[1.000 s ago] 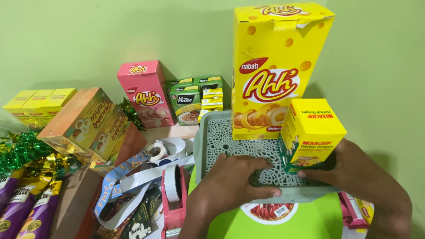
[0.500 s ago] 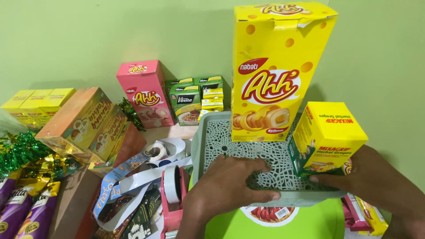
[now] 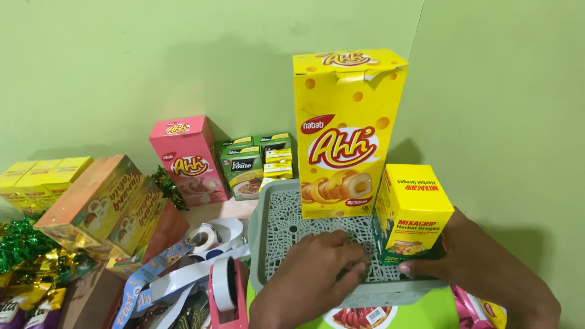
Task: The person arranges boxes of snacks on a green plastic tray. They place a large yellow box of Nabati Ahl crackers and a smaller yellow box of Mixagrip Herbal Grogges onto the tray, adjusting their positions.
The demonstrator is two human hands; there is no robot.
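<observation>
Tray (image 3: 275, 244), grey w/ lattice floor, is the landmark: small yellow box (image 3: 412, 210) stands upright at its right front corner, just beside the tall yellow box (image 3: 348, 131) at the tray's back. Risk, my guess: tall box is narrow-based & top-heavy, so a nudge from the small one could tip it. Right hand (image 3: 481, 274) grips the small box low, thumb across front, fingers curled behind. Left hand (image 3: 317, 274) lies flat on tray floor, fingers loosely together, holding nothing. Pink tape dispenser (image 3: 226, 292) left of tray.

Likely a home gift-packing corner: snack boxes (image 3: 189, 159) lined against a plain green wall (image 3: 152, 61), ribbon rolls (image 3: 204, 236), tinsel (image 3: 21, 240), a pink tape dispenser (image 3: 228, 295).
</observation>
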